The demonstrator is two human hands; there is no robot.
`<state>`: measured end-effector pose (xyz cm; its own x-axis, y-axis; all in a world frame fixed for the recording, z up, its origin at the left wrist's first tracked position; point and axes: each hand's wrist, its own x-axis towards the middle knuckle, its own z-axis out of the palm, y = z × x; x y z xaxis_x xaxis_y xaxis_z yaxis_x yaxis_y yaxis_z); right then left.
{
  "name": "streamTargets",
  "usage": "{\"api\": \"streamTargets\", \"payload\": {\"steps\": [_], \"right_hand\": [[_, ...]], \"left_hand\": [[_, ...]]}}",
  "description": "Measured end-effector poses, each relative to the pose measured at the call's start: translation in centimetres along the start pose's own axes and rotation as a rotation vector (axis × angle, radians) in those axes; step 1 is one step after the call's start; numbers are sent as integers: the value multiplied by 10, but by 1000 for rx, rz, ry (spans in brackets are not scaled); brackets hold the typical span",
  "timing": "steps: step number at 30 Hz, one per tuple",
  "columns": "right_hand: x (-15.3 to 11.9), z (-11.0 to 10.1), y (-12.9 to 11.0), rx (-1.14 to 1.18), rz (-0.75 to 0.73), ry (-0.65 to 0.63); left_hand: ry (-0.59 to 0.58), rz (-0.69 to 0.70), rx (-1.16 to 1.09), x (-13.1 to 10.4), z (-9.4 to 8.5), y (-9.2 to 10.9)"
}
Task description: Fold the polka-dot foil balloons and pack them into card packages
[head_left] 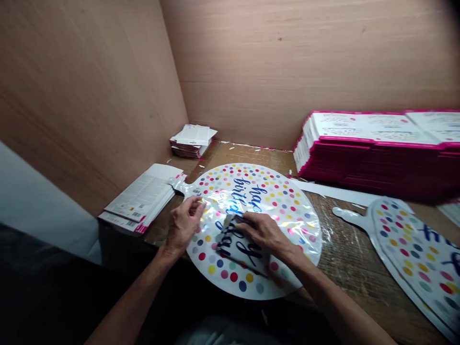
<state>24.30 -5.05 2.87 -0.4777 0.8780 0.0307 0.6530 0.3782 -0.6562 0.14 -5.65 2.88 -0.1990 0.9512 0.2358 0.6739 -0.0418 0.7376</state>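
A flat round foil balloon [302, 211] lies on the workbench, white with coloured dots and blue "happy birthday" script. Its narrow neck points left. My left hand [184, 225] is by the neck, fingers curled and thumb and fingertips drawn together at the foil; what they pinch, if anything, is too small to make out. A small barcode mark [196, 191] shows just above those fingertips. In the middle of the balloon, my right hand [260, 230] grips the upper edge of a greyish, shiny rectangular piece [233, 247], which lies over part of the lettering.
More dotted foil balloons [402, 239] overlap at the right. Flat printed cards [140, 194] are stacked at the left, with a smaller card pile [192, 136] behind. Long rows of pink-edged cards [370, 158] stand at the back right. Wooden panels [287, 62] enclose the bench [345, 244].
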Motion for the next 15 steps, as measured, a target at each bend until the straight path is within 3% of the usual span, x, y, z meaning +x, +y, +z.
{"api": "streamTargets", "payload": {"steps": [2, 3, 6, 9, 13, 15], "right_hand": [[-14, -5, 17, 87, 57, 13], [-20, -7, 25, 107, 87, 12], [-35, -11, 41, 137, 122, 18], [-42, -10, 44, 192, 100, 35], [-44, -8, 41, 235, 73, 57], [-43, -8, 42, 250, 53, 71]], "left_hand": [[144, 30, 384, 8, -29, -21], [161, 17, 584, 13, -43, -31], [0, -80, 986, 23, -67, -48], [-154, -124, 1069, 32, -73, -51], [-211, -112, 1099, 47, -85, -44], [-183, -96, 1121, 52, -95, -36]]}}
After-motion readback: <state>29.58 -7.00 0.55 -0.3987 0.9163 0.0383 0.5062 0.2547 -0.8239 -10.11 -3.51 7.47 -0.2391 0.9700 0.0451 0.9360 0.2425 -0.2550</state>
